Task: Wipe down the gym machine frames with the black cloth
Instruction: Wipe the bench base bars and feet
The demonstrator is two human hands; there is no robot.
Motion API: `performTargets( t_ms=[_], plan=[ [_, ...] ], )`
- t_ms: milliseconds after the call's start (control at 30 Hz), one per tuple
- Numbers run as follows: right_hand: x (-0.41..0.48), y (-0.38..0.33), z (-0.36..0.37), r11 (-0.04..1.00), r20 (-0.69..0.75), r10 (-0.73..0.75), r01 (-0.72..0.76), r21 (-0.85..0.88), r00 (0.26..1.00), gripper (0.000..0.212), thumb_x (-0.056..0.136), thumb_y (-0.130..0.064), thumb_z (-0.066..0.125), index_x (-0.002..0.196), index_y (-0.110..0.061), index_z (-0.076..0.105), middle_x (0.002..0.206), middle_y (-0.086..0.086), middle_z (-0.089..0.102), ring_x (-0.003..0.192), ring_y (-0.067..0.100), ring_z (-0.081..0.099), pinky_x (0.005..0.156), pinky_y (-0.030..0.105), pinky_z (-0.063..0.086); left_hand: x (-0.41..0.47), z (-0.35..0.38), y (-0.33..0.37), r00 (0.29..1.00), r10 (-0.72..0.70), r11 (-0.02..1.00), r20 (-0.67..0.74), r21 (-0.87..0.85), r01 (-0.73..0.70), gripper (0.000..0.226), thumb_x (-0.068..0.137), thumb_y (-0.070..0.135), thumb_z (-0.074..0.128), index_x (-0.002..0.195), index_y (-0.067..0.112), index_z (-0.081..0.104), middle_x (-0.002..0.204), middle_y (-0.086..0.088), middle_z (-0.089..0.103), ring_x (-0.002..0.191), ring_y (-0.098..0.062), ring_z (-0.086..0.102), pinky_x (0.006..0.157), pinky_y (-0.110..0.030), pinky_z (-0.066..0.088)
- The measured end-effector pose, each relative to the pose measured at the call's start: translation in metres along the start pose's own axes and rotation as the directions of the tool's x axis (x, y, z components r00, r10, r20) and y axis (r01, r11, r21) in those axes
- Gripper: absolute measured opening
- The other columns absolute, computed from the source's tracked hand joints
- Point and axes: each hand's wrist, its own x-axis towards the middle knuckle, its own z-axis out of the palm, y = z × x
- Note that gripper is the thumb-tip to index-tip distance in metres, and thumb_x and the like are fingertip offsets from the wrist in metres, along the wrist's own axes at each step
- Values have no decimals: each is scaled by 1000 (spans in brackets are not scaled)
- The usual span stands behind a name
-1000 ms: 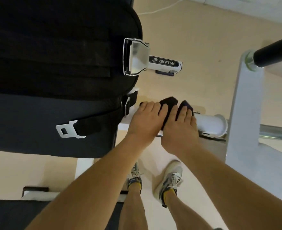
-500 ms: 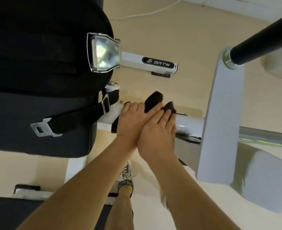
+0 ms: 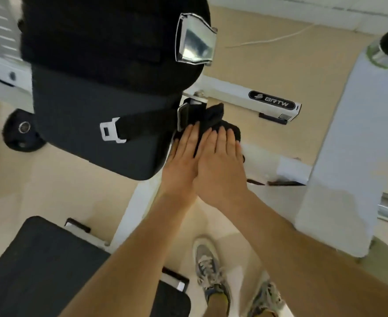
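Head view: my left hand (image 3: 181,161) and right hand (image 3: 220,167) lie side by side, fingers straight, pressing the cloth (image 3: 218,117) onto the white bar (image 3: 290,167) just beside the seat pad (image 3: 92,145). The bar runs rightward to the upright (image 3: 348,133). My right hand is nearer that stretch, so I judge it leads.

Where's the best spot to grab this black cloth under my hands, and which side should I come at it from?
Grip the bunched fold of the black cloth that stands up beyond the left hand and right hand, beside the strap buckle. Coming from above is probably easiest, since the rest lies pressed flat under both hands.
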Motion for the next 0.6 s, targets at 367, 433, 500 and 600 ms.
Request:
performTargets(
  t_ms=[367, 433, 500, 600],
  plan=[
    [14, 27, 30, 981, -330, -177, 138, -138, 927, 53, 90, -18, 31, 142, -12, 40, 146, 6, 43, 135, 25, 34, 112, 36, 21, -36, 26, 18, 915, -328, 858, -235, -480, 184, 50, 85, -1, 54, 135, 8, 53, 138, -7, 54, 131, -19, 46, 104, -17, 33],
    [0, 30, 31, 976, -341, -215, 195, -94, 915, 55, 86, -15, 36, 140, -14, 47, 142, 3, 51, 132, 26, 41, 107, 37, 33, -45, 21, 16, 896, -386, 794, -220, -573, 202, 46, 86, 10, 51, 131, 19, 58, 124, 2, 65, 111, -13, 62, 93, -10, 39],
    [-15, 29, 35, 969, -363, -245, 232, -80, 899, 46, 82, -9, 50, 126, -19, 59, 115, 2, 68, 104, 27, 59, 76, 35, 48, -57, 20, 9, 872, -459, 695, -168, -680, 235, 38, 85, 23, 48, 115, 39, 62, 94, 17, 71, 77, -3, 65, 69, -11, 48],
    [-20, 29, 51, 967, -175, -248, 235, -94, 953, 20, 91, -21, 48, 106, -27, 59, 85, 0, 65, 75, 26, 58, 56, 31, 39, -70, 29, -10, 863, -506, 589, -4, -733, 342, 19, 82, 25, 51, 88, 41, 60, 71, 19, 65, 59, -3, 61, 50, -14, 46]
  ],
)
